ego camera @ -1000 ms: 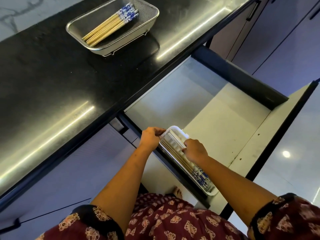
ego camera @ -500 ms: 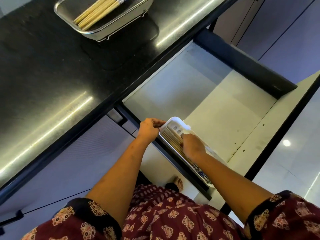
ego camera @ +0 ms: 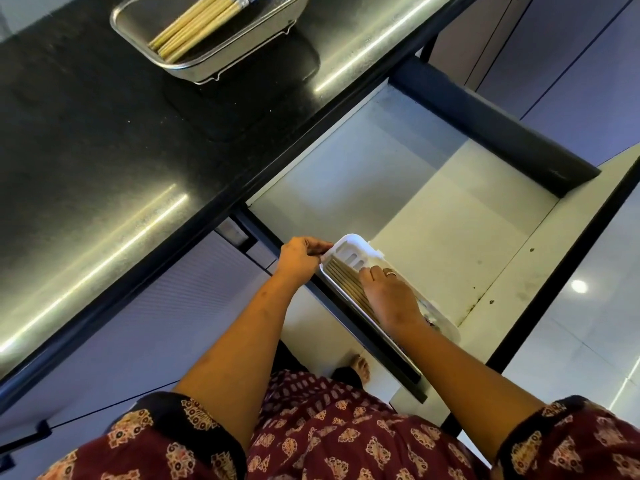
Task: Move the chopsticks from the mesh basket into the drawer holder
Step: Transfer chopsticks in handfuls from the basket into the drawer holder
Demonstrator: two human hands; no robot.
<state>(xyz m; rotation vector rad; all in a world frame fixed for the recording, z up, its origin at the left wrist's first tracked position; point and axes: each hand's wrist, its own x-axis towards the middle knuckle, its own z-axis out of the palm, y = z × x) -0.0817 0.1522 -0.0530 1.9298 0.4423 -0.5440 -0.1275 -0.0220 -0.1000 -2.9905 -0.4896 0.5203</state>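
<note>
A white plastic drawer holder [ego camera: 350, 251] lies along the near left side of the open drawer [ego camera: 450, 258]. Several wooden chopsticks [ego camera: 341, 278] lie in it lengthwise. My left hand [ego camera: 299, 259] grips the holder's far end rim. My right hand [ego camera: 389, 296] lies palm down on the chopsticks in the holder, fingers stretched out flat, covering their near ends. On the black counter at the top stands the mesh basket [ego camera: 207, 69]. A bundle of chopsticks [ego camera: 194, 27] with blue-patterned ends lies in it.
The black countertop [ego camera: 121, 150] runs diagonally above the drawer. The drawer's dark far wall [ego camera: 502, 129] and its front panel [ego camera: 588, 244] bound a pale floor. Grey cabinet fronts [ego camera: 571, 64] stand at the upper right. A bare foot [ego camera: 360, 367] shows below the drawer.
My right hand has slid toward the holder's far end and flattened its fingers on the chopsticks. My left hand stays on the rim. The view has tilted down, cutting off the basket's top.
</note>
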